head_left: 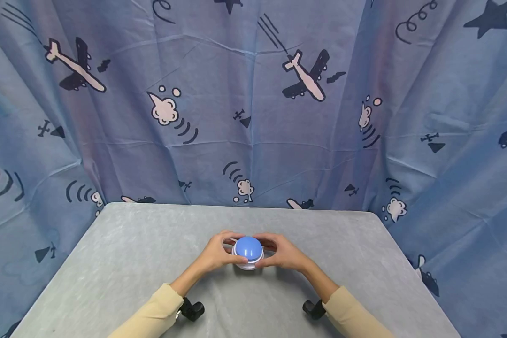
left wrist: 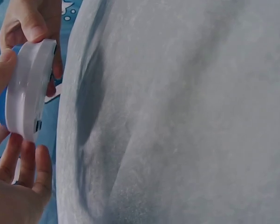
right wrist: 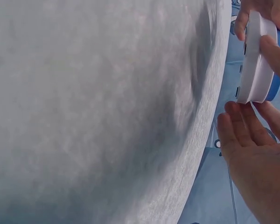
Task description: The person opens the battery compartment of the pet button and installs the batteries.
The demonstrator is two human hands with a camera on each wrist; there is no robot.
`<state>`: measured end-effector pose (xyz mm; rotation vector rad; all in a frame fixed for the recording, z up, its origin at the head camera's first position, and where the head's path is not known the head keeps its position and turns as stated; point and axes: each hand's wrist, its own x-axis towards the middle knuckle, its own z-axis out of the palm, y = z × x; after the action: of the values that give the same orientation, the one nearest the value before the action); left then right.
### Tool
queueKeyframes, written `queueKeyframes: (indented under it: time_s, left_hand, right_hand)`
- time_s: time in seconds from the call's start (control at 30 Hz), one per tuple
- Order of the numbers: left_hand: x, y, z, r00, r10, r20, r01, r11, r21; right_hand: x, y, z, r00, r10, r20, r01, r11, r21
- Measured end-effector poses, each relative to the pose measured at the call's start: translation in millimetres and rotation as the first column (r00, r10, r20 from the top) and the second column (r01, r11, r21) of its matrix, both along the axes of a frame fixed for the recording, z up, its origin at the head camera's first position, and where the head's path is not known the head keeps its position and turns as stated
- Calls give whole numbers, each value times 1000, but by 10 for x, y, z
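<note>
A round white push button with a glossy blue dome point(head_left: 248, 248) is held between both hands, dome facing up. My left hand point(head_left: 214, 252) grips its left side, thumb at the near rim and fingers around the far side. From the right, my right hand point(head_left: 286, 253) grips it the same way, its thumb on the near rim. In the left wrist view the white side wall of the push button point(left wrist: 30, 88) shows between the fingers, raised off the tabletop. Small dark feet stand out on the underside of the push button point(right wrist: 259, 60) in the right wrist view.
The table point(head_left: 152, 234) has a grey cloth-like cover with rounded far corners. Behind it and at both sides hangs a blue curtain point(head_left: 211, 117) printed with planes, clouds and stars. Black wrist mounts point(head_left: 192, 310) sit under the cream sleeves point(head_left: 149, 314).
</note>
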<state>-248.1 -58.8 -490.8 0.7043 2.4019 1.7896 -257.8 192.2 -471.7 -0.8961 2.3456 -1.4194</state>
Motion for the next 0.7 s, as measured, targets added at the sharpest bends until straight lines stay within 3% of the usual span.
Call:
queueKeyframes:
  time_s: [0.5, 0.7]
  left_hand:
    - [-168, 73, -84, 997, -65, 39, 68, 996, -62]
    - [-200, 86, -144, 996, -84, 18, 85, 993, -83]
  right_hand:
    - [-152, 92, -126, 999, -34, -9, 34, 998, 54]
    - [-190, 85, -179, 999, -30, 17, 29, 996, 80]
